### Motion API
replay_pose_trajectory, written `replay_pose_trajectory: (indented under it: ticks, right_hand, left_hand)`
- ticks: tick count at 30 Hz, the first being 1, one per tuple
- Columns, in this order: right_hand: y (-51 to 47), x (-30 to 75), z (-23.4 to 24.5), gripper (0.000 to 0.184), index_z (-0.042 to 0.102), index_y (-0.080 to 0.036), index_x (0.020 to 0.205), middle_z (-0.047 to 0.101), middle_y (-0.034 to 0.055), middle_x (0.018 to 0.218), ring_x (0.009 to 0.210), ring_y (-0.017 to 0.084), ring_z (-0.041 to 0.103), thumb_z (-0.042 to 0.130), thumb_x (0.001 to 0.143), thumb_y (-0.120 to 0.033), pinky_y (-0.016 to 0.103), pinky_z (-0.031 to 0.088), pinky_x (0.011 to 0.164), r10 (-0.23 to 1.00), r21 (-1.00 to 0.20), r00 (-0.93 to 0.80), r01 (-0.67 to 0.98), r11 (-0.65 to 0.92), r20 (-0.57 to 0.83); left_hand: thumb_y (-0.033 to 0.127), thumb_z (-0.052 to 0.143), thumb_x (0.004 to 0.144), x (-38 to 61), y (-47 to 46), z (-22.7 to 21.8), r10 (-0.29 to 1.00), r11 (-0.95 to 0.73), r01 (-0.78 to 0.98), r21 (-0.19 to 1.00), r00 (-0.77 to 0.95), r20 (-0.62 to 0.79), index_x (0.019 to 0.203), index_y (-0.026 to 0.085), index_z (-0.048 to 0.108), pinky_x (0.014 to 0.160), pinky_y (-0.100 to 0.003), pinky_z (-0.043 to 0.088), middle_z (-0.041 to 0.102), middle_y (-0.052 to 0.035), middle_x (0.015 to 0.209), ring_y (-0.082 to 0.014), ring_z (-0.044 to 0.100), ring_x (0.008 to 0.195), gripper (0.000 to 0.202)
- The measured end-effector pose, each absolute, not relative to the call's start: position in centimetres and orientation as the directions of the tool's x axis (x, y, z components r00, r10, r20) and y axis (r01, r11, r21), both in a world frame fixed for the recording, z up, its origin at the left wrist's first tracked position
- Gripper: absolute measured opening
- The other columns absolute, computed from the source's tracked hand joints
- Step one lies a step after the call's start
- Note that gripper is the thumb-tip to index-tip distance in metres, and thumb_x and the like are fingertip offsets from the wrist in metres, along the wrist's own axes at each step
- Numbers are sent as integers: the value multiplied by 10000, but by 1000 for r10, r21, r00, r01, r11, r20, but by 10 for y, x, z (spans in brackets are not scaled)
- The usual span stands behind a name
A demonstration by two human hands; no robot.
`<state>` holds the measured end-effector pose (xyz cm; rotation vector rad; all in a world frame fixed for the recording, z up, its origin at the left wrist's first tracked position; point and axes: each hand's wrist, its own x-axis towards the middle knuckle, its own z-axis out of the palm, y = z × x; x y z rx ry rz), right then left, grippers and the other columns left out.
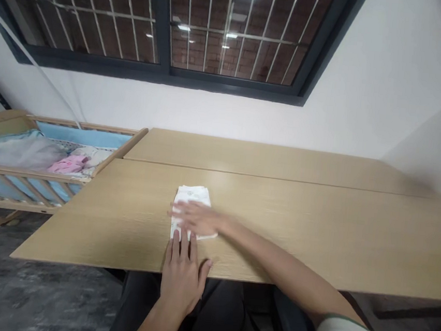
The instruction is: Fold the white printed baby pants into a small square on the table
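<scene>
A small folded white cloth (192, 195) lies on the wooden table (315, 232), near its front edge. My right hand (197, 218) lies flat across the cloth's near half, fingers stretched out to the left and slightly blurred. My left hand (182, 276) rests palm down on the table's front edge just below the cloth, its fingertips touching the cloth's near edge, fingers straight and close together. Neither hand grips anything.
A wooden baby cot (48, 170) with blue lining and pink and white clothes (70, 164) stands at the table's left. A second table top (268, 159) adjoins behind, against a white wall under a barred window. Dark floor lies below.
</scene>
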<state>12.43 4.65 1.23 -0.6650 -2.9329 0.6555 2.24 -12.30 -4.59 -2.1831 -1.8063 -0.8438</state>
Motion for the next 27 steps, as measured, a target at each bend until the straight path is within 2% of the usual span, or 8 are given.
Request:
replay_pose_trajectory:
  ticks: [4,12,15,17,19,21,25,27]
  right_hand:
    - [118,123,2,591,308,-198,1604,195,74,1683,1570,243,124,344,1075,-459,460,64,1275,563,-330,-827,529,781,7]
    - [121,118,-2,600,313,-130,1589,243,136,1672,1557,270,170,326,1071,-433,462,118,1257,604,-188,-784,578,794,142]
    - [93,122,8,524,421,-126,1516,383,182,1594,1476,309,324,385,1053,-367,502,228,1198,636,-157,-710,621,768,303]
    - [70,130,18,435,526,-146,1413,556,182,1424,1329,301,481,391,1050,-347,504,324,1125,685,-229,-631,652,723,363]
    - [45,144,26,373,608,-161,1288,664,154,1225,1170,279,583,406,1050,-365,481,389,1059,731,-340,-596,647,682,333]
    - [20,162,34,381,638,-173,1239,687,137,1175,1115,278,614,484,1022,-445,459,422,1024,737,-419,-638,620,663,224]
    - [-24,191,40,732,542,-185,1421,536,172,1464,1338,359,486,684,849,-619,499,377,1096,685,-432,-729,621,654,-11]
    - [-41,198,41,736,485,-188,1481,471,169,1530,1402,360,419,694,861,-527,506,335,1136,674,-422,-737,624,657,-40]
  left_hand:
    - [470,463,999,19,-120,-45,862,-226,951,210,95,499,1446,36,501,1093,-611,424,444,-296,1518,-468,397,1423,624]
    - [399,472,1003,12,-117,-49,844,-261,949,176,136,519,1394,47,558,1075,-591,444,502,-282,1477,-437,461,1388,533]
    - [322,472,1005,-5,-108,-48,824,-323,928,187,179,538,1323,103,620,1033,-560,484,589,-228,1411,-386,557,1302,414]
    - [267,469,1005,-26,-99,-46,814,-406,886,225,239,530,1258,160,656,1005,-504,513,668,-158,1325,-315,625,1210,332]
    - [242,486,1000,-50,-88,-43,805,-479,838,262,300,513,1204,191,676,991,-458,522,712,-111,1251,-267,652,1141,283]
    - [256,516,994,-69,-78,-40,790,-521,813,260,344,508,1137,207,699,991,-454,511,718,-93,1231,-260,650,1121,237]
    - [283,470,1022,-83,-68,-37,769,-566,777,275,377,516,1044,204,709,986,-459,490,733,-90,1175,-258,654,1095,253]
    - [311,429,1036,-81,-67,-33,803,-540,752,377,327,497,1039,199,698,970,-447,497,748,-87,1087,-245,672,1042,291]
